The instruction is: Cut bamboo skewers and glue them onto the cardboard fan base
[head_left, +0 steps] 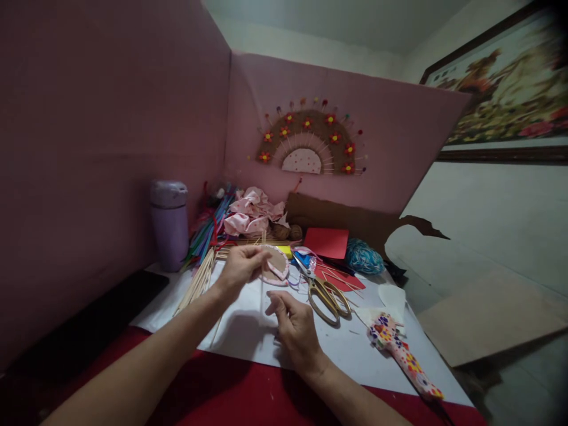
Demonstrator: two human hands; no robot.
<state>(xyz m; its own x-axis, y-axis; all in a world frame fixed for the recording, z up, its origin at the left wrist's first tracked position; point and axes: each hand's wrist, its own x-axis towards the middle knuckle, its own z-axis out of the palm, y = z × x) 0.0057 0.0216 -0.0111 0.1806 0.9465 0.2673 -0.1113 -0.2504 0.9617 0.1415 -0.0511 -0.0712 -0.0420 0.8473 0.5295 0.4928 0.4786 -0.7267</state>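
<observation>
My left hand (242, 269) is raised over the white sheet (248, 331) with its fingers pinched on a small half-round cardboard piece (276, 264) trimmed in pink cloth. My right hand (295, 328) sits lower and nearer me, fingers curled in a pinch around a thin wooden stick (261, 296) that runs up toward the cardboard piece. Gold-handled scissors (323, 290) lie just right of both hands.
A bundle of wooden sticks (195, 284) lies left, with a lilac flask (170, 223) and coloured sticks behind. Pink cloth (251, 216), red paper (327, 242), blue yarn (364, 256) and a flowered glue gun (399, 352) lie around. A fan-shaped craft (310, 142) hangs on the pink wall.
</observation>
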